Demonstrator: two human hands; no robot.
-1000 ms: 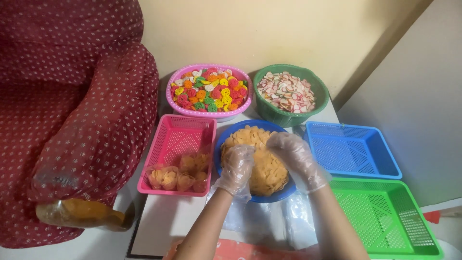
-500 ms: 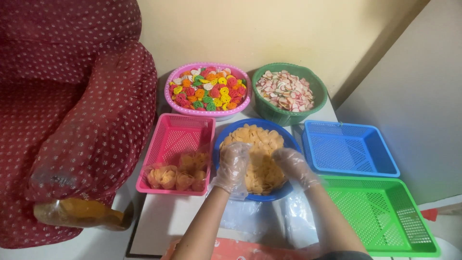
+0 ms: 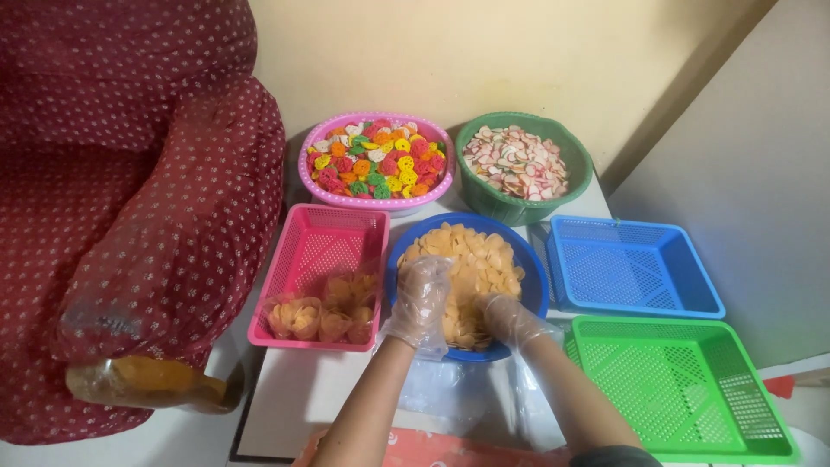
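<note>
A blue round bowl (image 3: 533, 264) in the middle of the table holds a heap of pale orange crackers (image 3: 475, 259). My left hand (image 3: 421, 298), in a clear plastic glove, rests in the crackers at the bowl's near left side. My right hand (image 3: 507, 317), also gloved, digs into the crackers at the near edge, fingers curled among them. Just left of the bowl, a pink rectangular basket (image 3: 320, 246) holds several small clear bags of orange crackers (image 3: 322, 313) at its near end.
A pink bowl of multicoloured crackers (image 3: 377, 162) and a green bowl of white-and-pink crackers (image 3: 521, 163) stand at the back. A blue basket (image 3: 631, 268) and a green basket (image 3: 683, 389) lie on the right. A red dotted armchair (image 3: 130, 216) stands at the left. Clear plastic bags (image 3: 454, 393) lie near me.
Both hands have drawn back from the middle of the cracker heap toward the near rim of the blue bowl, the right hand lowering into the crackers.
</note>
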